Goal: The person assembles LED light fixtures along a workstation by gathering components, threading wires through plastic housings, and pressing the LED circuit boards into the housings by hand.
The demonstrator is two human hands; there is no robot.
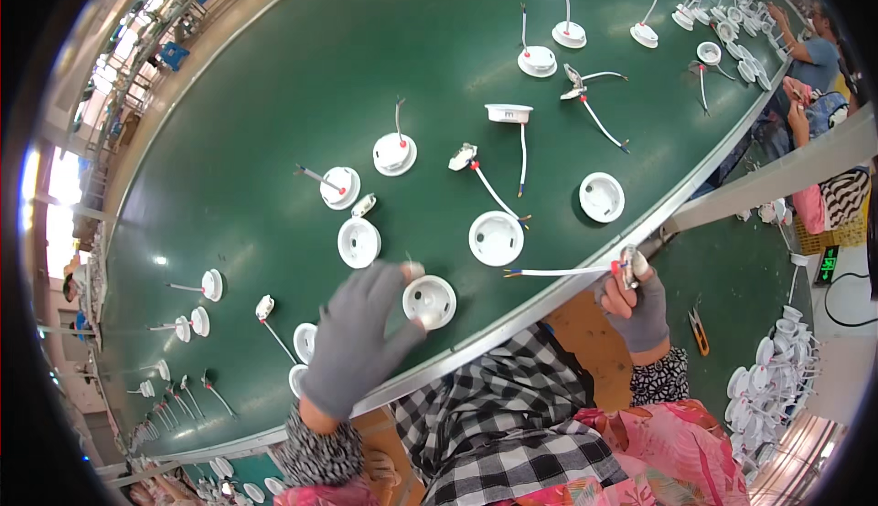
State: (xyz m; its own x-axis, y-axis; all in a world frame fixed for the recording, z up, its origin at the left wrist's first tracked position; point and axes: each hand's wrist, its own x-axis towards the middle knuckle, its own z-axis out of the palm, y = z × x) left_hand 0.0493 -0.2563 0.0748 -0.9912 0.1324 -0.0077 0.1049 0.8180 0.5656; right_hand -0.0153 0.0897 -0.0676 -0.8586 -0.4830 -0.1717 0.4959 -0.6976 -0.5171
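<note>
My left hand (pixel 359 340), in a grey fingerless glove, reaches over the green belt (pixel 274 140) and grips a round white lamp housing (pixel 430 300) by its rim. My right hand (pixel 636 300), also in a grey glove, is raised at the belt's near edge. It pinches a small metal-clipped part (pixel 628 266) with a white wire (pixel 558 271) that runs left over the belt, ending in coloured tips. Another white housing (pixel 496 237) lies just beyond the wire.
Several white round housings (pixel 358 242) and wired parts (pixel 485 181) lie scattered over the belt. A stack of white housings (pixel 773 383) sits at my right. An orange-handled cutter (pixel 699 330) lies on the side table. Other people work at the far right (pixel 814 49).
</note>
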